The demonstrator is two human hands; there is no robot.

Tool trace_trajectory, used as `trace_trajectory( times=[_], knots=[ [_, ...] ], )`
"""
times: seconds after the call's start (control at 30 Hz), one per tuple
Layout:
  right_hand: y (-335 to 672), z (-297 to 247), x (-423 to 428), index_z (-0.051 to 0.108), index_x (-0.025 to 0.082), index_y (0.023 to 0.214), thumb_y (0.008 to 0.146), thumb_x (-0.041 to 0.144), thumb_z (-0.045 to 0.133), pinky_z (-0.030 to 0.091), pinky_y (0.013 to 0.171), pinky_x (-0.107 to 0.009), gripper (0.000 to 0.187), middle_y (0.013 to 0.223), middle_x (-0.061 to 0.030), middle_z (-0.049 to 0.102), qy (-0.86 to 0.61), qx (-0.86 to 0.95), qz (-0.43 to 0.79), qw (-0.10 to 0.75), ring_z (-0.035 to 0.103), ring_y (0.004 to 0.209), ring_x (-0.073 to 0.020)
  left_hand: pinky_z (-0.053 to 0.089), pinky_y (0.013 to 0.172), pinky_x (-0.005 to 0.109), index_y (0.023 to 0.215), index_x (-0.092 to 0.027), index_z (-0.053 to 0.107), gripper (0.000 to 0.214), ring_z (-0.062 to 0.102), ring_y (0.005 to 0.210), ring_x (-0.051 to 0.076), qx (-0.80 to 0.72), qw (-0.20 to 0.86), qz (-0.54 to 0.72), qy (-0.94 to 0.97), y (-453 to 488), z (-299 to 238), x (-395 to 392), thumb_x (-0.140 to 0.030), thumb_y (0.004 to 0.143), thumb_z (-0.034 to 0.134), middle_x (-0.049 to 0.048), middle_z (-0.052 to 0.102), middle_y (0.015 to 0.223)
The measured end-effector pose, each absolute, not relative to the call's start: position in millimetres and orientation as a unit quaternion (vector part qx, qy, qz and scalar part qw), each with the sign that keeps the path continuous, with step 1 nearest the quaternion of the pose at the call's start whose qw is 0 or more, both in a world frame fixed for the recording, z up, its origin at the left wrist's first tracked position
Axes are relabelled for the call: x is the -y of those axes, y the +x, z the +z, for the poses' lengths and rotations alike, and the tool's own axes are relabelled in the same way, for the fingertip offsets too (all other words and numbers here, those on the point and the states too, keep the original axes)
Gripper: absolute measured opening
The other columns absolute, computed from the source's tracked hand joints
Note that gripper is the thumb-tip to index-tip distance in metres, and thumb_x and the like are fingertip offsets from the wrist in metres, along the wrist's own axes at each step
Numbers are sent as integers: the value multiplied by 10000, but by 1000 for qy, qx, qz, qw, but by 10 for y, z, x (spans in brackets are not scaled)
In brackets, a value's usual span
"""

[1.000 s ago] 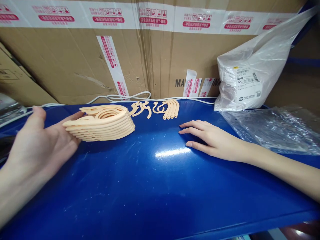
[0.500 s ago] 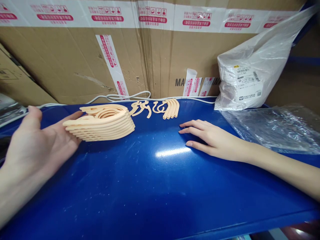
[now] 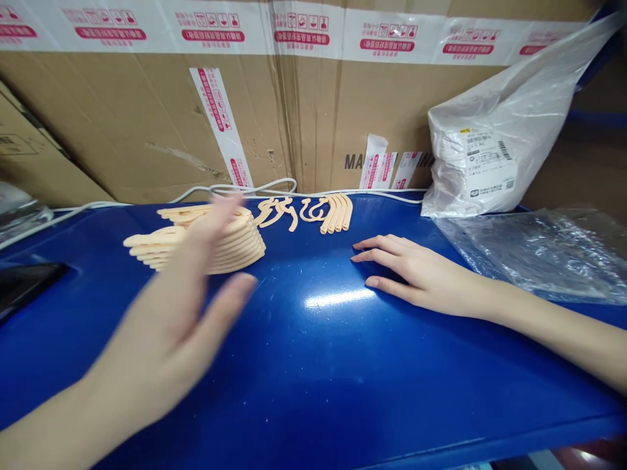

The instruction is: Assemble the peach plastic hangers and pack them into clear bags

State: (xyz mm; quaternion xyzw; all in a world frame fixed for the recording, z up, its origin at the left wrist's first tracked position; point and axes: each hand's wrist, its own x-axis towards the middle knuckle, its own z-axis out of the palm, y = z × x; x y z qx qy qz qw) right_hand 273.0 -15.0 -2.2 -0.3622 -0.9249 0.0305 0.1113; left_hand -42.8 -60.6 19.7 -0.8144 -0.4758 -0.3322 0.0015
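A stack of several peach plastic hanger pieces [image 3: 240, 245] lies on the blue shelf top [image 3: 313, 365] at centre left. My left hand [image 3: 181, 320] is over the shelf in front of the stack, blurred, fingers stretched out, hiding part of the stack and holding nothing. Behind the stack lie several loose peach hooks [image 3: 323, 212]. My right hand [image 3: 416, 271] rests flat on the blue surface to the right of the stack, fingers stretched out and apart, nothing in it.
Large cardboard boxes [image 3: 294, 98] with red-and-white tape form a wall at the back. A white cable [image 3: 235, 190] runs along their foot. A labelled plastic bag [image 3: 484, 156] and a crumpled clear bag [image 3: 533, 251] sit at right. A dark flat object [image 3: 22, 284] lies at the left edge.
My left hand let go of the stack's left end and swung right and forward, now in front of the stack. The dark object at left is uncovered. My right hand has not moved.
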Motion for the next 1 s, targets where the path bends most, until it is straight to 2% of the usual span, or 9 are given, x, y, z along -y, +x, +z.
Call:
trace_trajectory(
  times=[0.1,0.2,0.37,0.63,0.77,0.83,1.0],
  knots=[
    [2731,-14,144,569,201,1297,1005,437,417,381,1095,-490,405,1386,-111,535,-363,925,32,111,520,1257,-251,284,1211,390,1513,-201,311,518,285,1472,184,382,47,-191,-903,-166,77,607,-335,1016,369,15,322,1594],
    [2730,2,140,571,200,1296,1004,441,420,384,1089,-482,408,1383,-111,537,-365,924,33,111,520,1253,-248,373,1157,453,1490,-123,368,518,331,1451,236,379,56,-119,-916,-25,-59,458,-349,1027,313,85,368,1562],
    [2725,19,138,582,197,1287,1001,438,429,385,1080,-479,405,1374,-115,544,-363,925,31,110,524,1246,-253,384,1135,503,1468,-82,417,592,391,1415,298,430,58,-60,-899,65,-94,245,-452,1014,330,139,401,1530],
    [2698,163,16,615,194,1244,995,475,436,431,1004,-450,415,1280,-101,619,-363,924,64,105,585,1158,-250,429,1100,488,1430,-75,476,605,464,1366,299,427,76,-81,-897,23,-113,234,-476,1008,311,153,481,1477],
    [2667,286,-301,682,175,1079,962,440,485,505,836,-385,351,1043,-87,717,-468,867,46,163,668,935,-239,443,1085,494,1406,-68,504,601,489,1343,304,420,67,-107,-899,9,-135,206,-471,1002,313,163,511,1453],
    [2624,314,-520,687,178,1040,952,408,491,502,786,-360,315,969,-75,732,-535,828,21,166,675,885,-233,448,1081,497,1401,-76,512,602,499,1334,302,422,63,-118,-897,5,-141,195,-479,999,316,158,518,1449],
    [2431,242,-1025,652,144,1131,905,396,537,490,819,-400,357,1051,-129,714,-617,775,0,136,661,958,-284,454,1074,505,1391,-80,525,592,509,1322,305,425,52,-128,-894,-8,-135,195,-476,994,334,155,528,1441]
  ],
)
